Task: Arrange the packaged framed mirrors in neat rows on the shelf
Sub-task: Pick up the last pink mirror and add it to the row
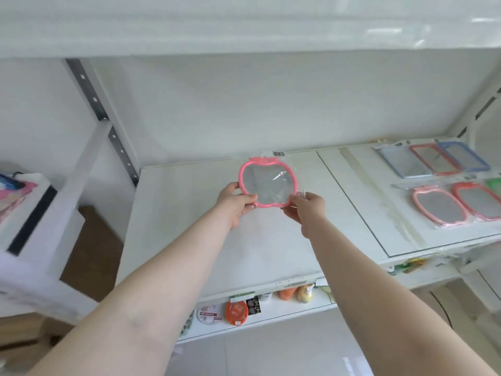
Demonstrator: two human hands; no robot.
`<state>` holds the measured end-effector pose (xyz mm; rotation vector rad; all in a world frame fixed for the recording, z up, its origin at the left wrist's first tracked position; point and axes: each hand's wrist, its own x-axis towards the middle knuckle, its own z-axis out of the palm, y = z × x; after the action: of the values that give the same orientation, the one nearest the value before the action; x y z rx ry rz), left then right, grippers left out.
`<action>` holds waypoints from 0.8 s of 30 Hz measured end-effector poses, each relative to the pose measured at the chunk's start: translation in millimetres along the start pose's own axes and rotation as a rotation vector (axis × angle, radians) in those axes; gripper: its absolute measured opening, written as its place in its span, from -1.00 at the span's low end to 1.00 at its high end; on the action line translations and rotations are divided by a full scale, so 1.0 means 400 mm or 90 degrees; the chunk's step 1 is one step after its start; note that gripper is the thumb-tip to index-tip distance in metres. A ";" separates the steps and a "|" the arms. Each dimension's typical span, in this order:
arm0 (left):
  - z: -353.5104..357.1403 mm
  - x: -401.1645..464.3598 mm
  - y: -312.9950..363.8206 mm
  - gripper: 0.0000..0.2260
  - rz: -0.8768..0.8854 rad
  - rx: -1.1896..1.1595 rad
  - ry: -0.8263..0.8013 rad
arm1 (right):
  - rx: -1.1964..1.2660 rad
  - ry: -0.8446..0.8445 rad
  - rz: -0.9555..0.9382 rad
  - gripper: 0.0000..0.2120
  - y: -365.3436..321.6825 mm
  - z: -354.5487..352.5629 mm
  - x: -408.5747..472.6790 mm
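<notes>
Item held: one pink apple-shaped mirror [267, 183] in a clear plastic sleeve with a barcode label at its top edge, hovering above the white shelf [217, 240] near the shelf's back edge, its glass facing up toward the camera. The left hand [235, 203] is gripping the frame at its lower left, thumb lying along the bottom rim and fingers curled behind the edge. The right hand [307, 206] is pinching the loose plastic at the frame's lower right corner, fingers bunched together. The mirror is sitting between the two hands and slightly beyond them, both forearms reaching forward over the shelf. Items already lying on the shelf, far right: a back row of rectangular mirrors, namely a pale blue-grey one [401, 162], a red-framed one [431, 160] and a blue-framed one [465, 156], overlapping side by side; a front row of apple-shaped mirrors, namely a pink one [437, 208], a red one [479, 200] partly overlapping it, and a green edge [494, 184] showing at the frame border. These rows are lying well apart from the held mirror. Lower shelf [271, 310]: small goods showing, including an orange round pack [236, 312] and a yellow bottle [305, 293].
</notes>
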<state>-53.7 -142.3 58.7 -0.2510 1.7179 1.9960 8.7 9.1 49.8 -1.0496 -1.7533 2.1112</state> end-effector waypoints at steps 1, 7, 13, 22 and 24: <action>-0.002 -0.026 -0.013 -0.55 -0.006 0.008 -0.008 | 0.011 0.005 0.004 -0.83 0.004 -0.010 -0.027; -0.038 -0.132 -0.082 -0.64 -0.038 0.023 -0.084 | 0.039 0.059 0.025 -0.94 0.077 -0.091 -0.175; -0.083 -0.178 -0.145 -0.72 -0.058 0.055 -0.085 | 0.034 0.131 0.082 -0.68 0.212 -0.166 -0.325; 0.008 -0.301 -0.283 -0.80 -0.138 0.121 -0.092 | 0.041 0.226 0.072 -0.73 0.285 -0.308 -0.511; 0.052 -0.325 -0.289 -0.81 -0.130 0.135 -0.097 | 0.049 0.247 0.078 -0.77 0.286 -0.352 -0.522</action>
<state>116.8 -143.7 19.0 -0.1872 1.7164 1.6306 280.6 -31.5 19.5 -1.4600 -1.4447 1.8621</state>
